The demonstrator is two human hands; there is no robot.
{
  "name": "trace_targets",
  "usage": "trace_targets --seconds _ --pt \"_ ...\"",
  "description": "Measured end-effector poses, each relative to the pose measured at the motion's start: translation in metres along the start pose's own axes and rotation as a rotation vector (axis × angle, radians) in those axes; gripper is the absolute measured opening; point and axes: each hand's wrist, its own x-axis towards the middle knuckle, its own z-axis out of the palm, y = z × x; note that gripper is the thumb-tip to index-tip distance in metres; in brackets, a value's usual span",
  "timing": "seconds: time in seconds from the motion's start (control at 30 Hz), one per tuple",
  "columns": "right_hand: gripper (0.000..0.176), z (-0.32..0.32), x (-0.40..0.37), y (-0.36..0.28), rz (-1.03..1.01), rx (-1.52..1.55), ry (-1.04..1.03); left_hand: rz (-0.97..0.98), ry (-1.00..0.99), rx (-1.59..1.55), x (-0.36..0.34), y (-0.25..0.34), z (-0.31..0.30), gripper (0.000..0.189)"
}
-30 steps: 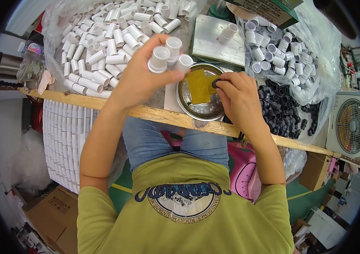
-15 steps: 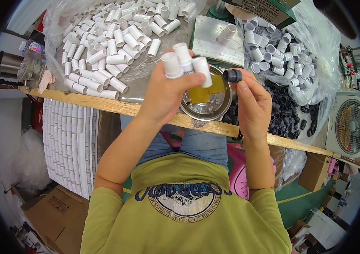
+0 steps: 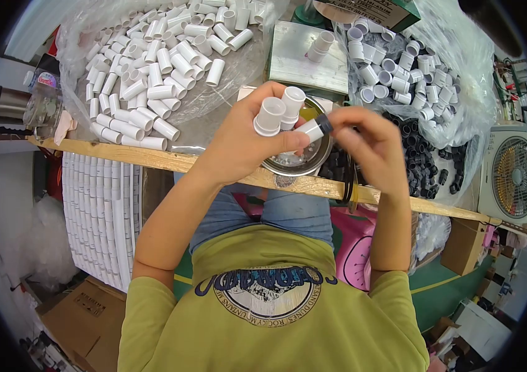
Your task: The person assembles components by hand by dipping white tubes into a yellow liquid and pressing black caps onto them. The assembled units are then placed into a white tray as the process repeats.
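Note:
My left hand (image 3: 235, 139) is closed around several white plastic tubes. Two of them, a flanged tube (image 3: 270, 116) and another white tube (image 3: 293, 102), point upward. A third white tube (image 3: 310, 131) tilts to the right between thumb and fingers, with a black plastic fitting (image 3: 323, 123) on its end. At that fitting are the bent fingers of my right hand (image 3: 372, 149), slightly blurred. Below the hands stands a round metal bowl (image 3: 320, 158) holding clear liquid and something yellow, partly hidden by my left hand.
White tubes (image 3: 152, 80) lie heaped on plastic at left. White fittings (image 3: 387, 77) and black fittings (image 3: 415, 152) are piled at right. One fitting (image 3: 322, 44) stands on a metal block (image 3: 304, 68). The wooden table edge (image 3: 214, 167) runs below; a fan (image 3: 511, 173) is far right.
My right hand has brought the black fitting leftward onto the end of one white tube. My left hand has turned and lowered its tubes slightly, tilting that tube toward the right.

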Motion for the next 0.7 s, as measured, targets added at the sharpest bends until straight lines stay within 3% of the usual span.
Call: trace_targets --seconds 0.03,0.1,0.33,0.47,0.5,0.6,0.7 --pt "0.013 -0.006 0.000 -0.003 0.177 0.191 0.099 0.022 0.015 -0.008 0.000 0.001 0.000 0.037" --pt "0.016 -0.032 0.002 0.002 0.172 0.027 0.254 0.068 0.042 -0.028 0.002 0.002 0.002 0.034" --pt "0.016 -0.058 -0.031 0.002 0.029 0.480 0.281 0.096 0.015 -0.045 0.007 0.001 0.006 0.037" --pt "0.018 -0.038 -0.045 -0.016 0.095 0.040 0.435 0.043 -0.025 -0.082 0.009 0.002 0.020 0.045" --pt "0.026 -0.027 -0.044 -0.021 0.016 0.031 0.442 0.053 -0.027 -0.082 0.009 0.001 0.024 0.046" --pt "0.045 -0.020 -0.040 -0.031 -0.269 -0.505 0.319 0.051 -0.071 0.005 0.011 0.000 0.034 0.046" --pt "0.022 -0.025 -0.047 -0.023 -0.398 -0.659 0.351 0.036 -0.110 0.065 0.010 0.000 0.049 0.046"
